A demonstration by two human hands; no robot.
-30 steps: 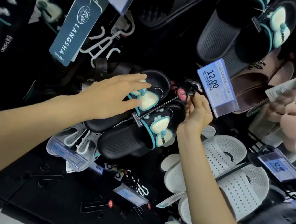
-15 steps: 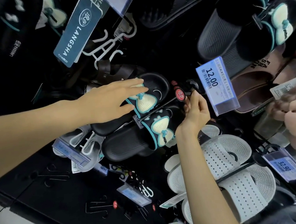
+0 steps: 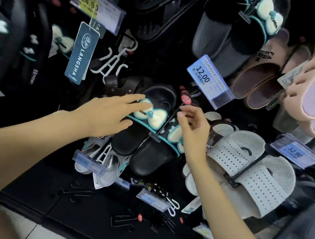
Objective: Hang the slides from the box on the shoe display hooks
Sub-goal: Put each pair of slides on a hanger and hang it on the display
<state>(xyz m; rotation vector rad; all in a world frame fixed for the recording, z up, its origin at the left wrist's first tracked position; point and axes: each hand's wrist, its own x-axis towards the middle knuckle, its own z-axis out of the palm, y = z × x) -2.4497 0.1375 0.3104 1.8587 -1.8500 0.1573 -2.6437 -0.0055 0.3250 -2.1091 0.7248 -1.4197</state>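
While the pair of black rubber slides with cream bows and teal trim hangs at the centre of the rack, we judge the hanging step nearly finished. Our left hand, at 9 o'clock of it, rests straight fingers on the upper slide. Our right hand, at 3 o'clock, is loosely open and holds nothing; half a second earlier it touched the black metal hook. Next, we would release and check the seating below the blue price tag.

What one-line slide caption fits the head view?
Left hand rests on black bow slides hanging on a display hook, right hand at the hanger bar beside a 12.00 price tag.
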